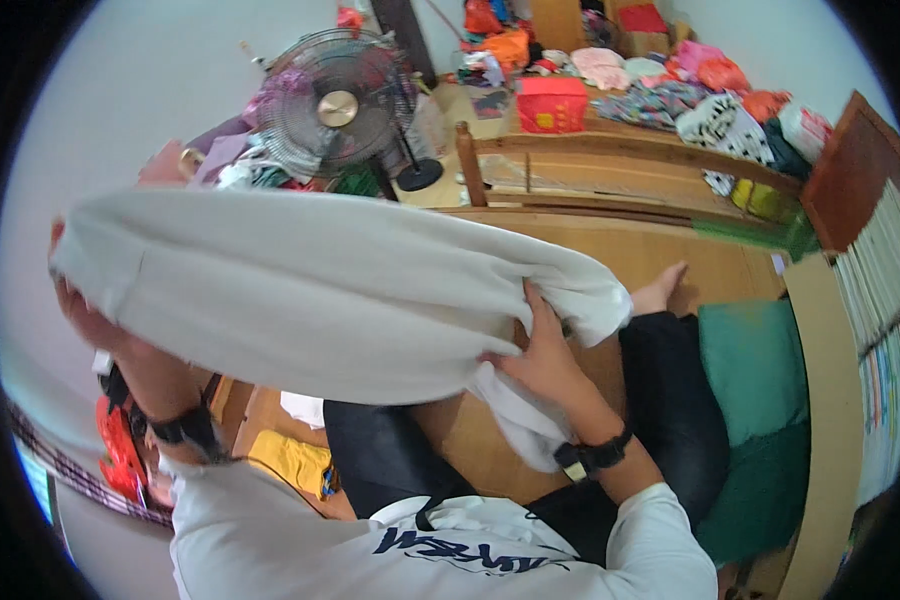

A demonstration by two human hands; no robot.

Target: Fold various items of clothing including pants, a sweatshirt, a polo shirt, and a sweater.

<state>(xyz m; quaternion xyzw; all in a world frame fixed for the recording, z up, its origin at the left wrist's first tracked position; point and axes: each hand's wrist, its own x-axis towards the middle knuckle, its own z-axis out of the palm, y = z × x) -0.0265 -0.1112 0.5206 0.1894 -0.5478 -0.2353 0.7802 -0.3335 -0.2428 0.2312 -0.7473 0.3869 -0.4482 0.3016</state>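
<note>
A long white garment [310,290] of soft cloth is stretched sideways in the air before me, above my lap. Whether it is a top or trousers I cannot tell. My left hand [85,310] grips its banded end at the far left, with most of the fingers hidden behind the cloth. Nearer the right end, my right hand [545,355] is closed on a gathered fold, thumb and fingers pinching the fabric. A loose piece of the white cloth hangs below the right hand, by the wrist.
I sit on a wooden bed [730,262] with legs apart. A yellow cloth [292,462] lies left of my lap, green cushions [755,375] at right. Beyond stand a fan [338,108], a wooden rail [630,150], a red box [552,105] and heaped clothes [650,100].
</note>
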